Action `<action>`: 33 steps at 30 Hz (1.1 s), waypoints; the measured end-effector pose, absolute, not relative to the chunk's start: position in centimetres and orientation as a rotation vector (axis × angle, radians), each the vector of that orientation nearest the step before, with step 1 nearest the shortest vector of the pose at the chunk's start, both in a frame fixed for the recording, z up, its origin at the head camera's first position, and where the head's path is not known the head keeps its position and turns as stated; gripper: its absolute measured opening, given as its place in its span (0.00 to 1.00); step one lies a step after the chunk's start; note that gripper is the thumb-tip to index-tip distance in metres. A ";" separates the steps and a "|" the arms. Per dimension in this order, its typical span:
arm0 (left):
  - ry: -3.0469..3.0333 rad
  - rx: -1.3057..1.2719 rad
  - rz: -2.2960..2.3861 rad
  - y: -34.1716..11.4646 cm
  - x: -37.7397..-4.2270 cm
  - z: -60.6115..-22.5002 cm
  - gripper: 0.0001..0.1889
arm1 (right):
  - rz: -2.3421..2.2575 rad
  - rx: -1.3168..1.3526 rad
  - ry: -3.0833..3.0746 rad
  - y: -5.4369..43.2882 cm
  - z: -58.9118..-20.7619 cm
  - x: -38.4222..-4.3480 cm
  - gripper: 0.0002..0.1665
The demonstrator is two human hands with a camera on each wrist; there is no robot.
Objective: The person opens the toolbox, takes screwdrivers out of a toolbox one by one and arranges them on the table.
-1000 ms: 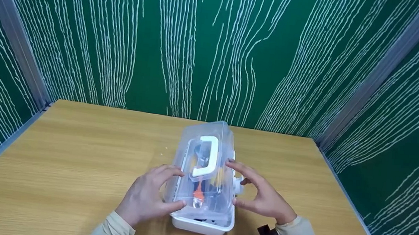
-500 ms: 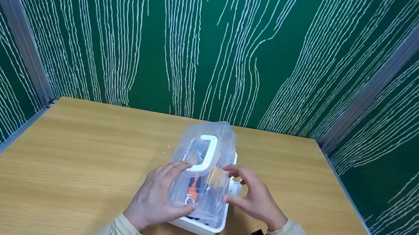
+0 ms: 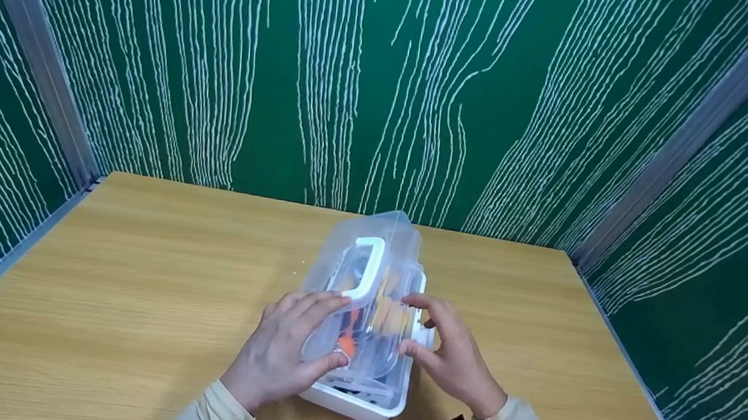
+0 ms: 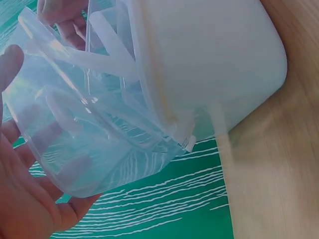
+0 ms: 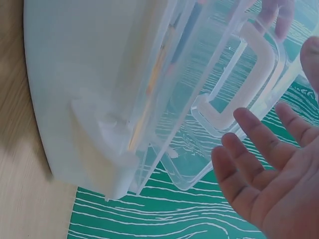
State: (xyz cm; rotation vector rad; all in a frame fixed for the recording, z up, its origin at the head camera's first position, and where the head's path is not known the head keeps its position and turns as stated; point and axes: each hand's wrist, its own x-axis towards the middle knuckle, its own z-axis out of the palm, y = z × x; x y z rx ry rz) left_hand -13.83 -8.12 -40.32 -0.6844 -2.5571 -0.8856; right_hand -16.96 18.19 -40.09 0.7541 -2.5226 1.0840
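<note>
A plastic box with a white base (image 3: 358, 406) and a clear lid (image 3: 376, 227) stands on the table, its lid partly raised and leaning left. My left hand (image 3: 280, 346) lies over the lid's left side, fingertips by the white handle (image 3: 372, 270), thumb toward the near end. Through the clear plastic, the left wrist view shows its fingers spread. My right hand (image 3: 459, 360) is at the lid's right edge, fingers bent gently; in the right wrist view they extend close to the handle. Inside are an orange item (image 3: 347, 345) and yellowish pieces (image 3: 392, 315), blurred by the plastic.
The wooden table (image 3: 140, 298) ends against a green wall (image 3: 273, 129) with white wavy lines. Grey posts (image 3: 673, 140) stand at the corners. Tiny white specks (image 3: 299, 267) lie left of the box. A white latch (image 3: 425, 336) sticks out on the box's right side.
The lid has tipped further left, showing more of the inside along the right rim. My left hand has moved up onto the lid, and my right hand has shifted slightly left with its edge.
</note>
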 end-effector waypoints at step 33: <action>-2.476 -0.532 -0.823 -5.6 -12.4 -39.8 0.49 | 1.226 0.917 -2.297 17.3 -39.5 -16.1 0.21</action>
